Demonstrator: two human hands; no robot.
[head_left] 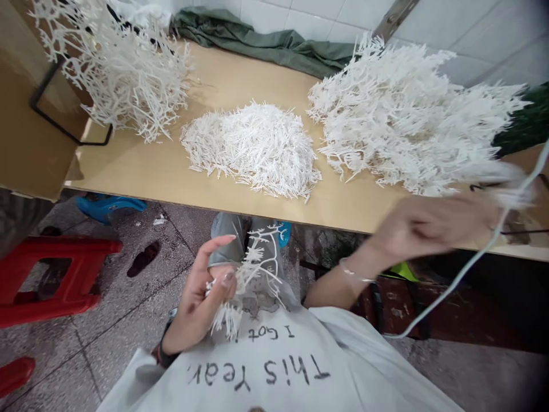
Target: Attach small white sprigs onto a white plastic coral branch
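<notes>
Well, left hand (pixel 199 300): pinched sprigs (pixel 253 266), index lifted.
Right hand (pixel 429 226): blurred, fingers unclear.
Middle pile (pixel 261 146): stopped short of table edge (pixel 334 218).

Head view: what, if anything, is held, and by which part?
Left hand holds white branched sprigs; gripped part is hidden. Right hand: too blurred to tell.

You wear a white shirt (pixel 343 366) with dark lettering (pixel 257 372) reading "This Year.", grey trousers (pixel 229 224), a black band (pixel 167 345) at the left wrist and a clear, shiny bangle (pixel 354 273) at the right.
</notes>
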